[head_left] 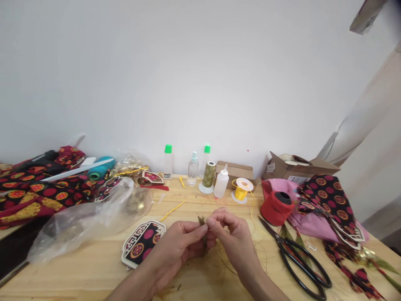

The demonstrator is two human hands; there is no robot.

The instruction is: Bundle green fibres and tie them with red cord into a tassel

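Observation:
Above the table's front middle, my left hand (188, 242) pinches a small olive green thread tassel (202, 219) between thumb and fingers. Its frayed top sticks up past the thumb, and the lower part is mostly hidden by my fingers. Close against it on the right, my right hand (230, 234) is closed in a pinch at the tassel's side, on what looks like a fine strand of the same thread. Loose thin threads (227, 265) curl on the table below that hand. Beside my left wrist lies a patterned pouch-shaped ornament (142, 244) with a yellow cord (173, 210).
Black scissors (297, 255) and a red thread cone (277, 208) lie right. Behind my hands stand an olive thread spool (209, 174), a white squeeze bottle (221, 182) and a yellow cord spool (241, 191). A plastic bag (84, 221) and patterned fabric (40, 188) spread left.

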